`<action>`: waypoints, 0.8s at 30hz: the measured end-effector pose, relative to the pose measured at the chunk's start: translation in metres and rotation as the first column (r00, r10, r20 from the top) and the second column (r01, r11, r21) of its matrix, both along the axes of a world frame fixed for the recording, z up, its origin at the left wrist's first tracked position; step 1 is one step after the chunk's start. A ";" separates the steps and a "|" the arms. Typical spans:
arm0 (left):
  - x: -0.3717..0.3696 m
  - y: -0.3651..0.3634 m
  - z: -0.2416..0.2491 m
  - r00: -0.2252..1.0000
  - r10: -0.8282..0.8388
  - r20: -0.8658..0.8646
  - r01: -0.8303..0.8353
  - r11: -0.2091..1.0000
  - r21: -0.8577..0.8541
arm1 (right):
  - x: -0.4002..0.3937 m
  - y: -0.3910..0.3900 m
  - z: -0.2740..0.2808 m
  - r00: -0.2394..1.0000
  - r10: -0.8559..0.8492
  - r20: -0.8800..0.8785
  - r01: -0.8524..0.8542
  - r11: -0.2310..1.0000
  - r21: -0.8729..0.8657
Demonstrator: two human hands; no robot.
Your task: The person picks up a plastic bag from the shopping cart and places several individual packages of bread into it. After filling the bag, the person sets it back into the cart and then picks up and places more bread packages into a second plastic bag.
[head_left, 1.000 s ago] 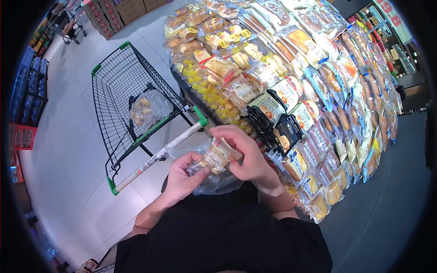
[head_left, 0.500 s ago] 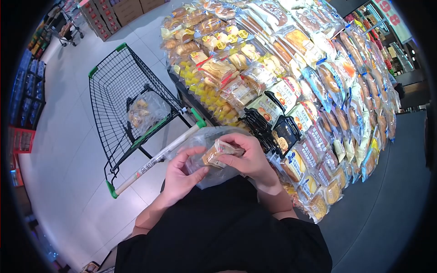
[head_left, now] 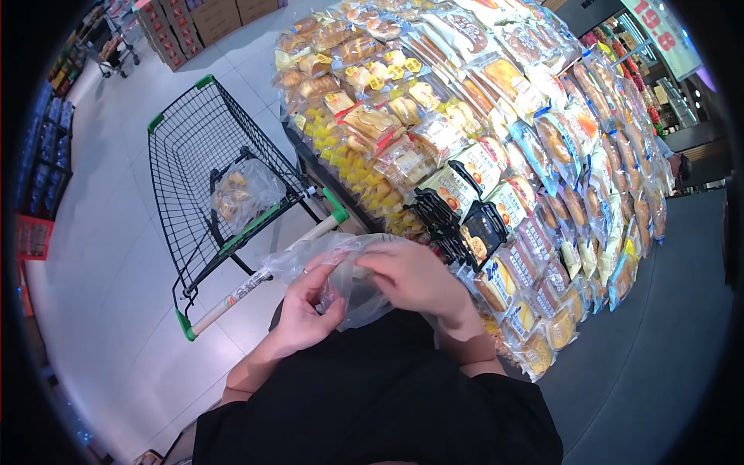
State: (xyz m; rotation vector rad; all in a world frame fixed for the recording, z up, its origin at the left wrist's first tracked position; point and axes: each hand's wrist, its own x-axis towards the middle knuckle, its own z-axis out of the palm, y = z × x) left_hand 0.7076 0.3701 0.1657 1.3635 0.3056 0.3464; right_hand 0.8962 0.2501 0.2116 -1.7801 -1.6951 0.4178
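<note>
A clear plastic bag hangs in front of my black shirt, next to the cart handle. My left hand is closed on the bag's rim, with thumb and fingers bent around the thin plastic. My right hand is at the bag's mouth, its fingers curled inward and the fingertips partly covered by plastic. Whatever the right fingers hold is hidden. The small wrapped bread piece cannot be seen now.
A shopping cart with a bagged bundle of bread on its seat stands ahead to the left. On the right, a large display of packaged breads rises beside me. Black tongs or handles sit among the packs. Boxes are stacked behind.
The small wrapped bread piece in my right hand has gone out of sight at the bag's mouth. My left hand has moved slightly and now grips the bag's rim.
</note>
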 end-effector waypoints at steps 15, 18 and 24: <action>-0.017 0.004 0.010 0.999 0.007 0.044 -0.002 0.993 -0.116 | 0.171 0.094 0.022 0.626 -0.318 0.712 0.748 0.505 -0.431; -0.020 0.005 0.009 1.000 -0.005 0.021 0.007 0.993 -0.115 | 0.171 0.094 0.023 0.642 -0.285 0.712 0.735 0.493 -0.465; -0.020 0.004 0.004 0.999 -0.027 0.029 0.031 0.985 -0.168 | 0.199 0.058 0.033 0.816 -0.577 -0.037 0.564 0.808 -0.169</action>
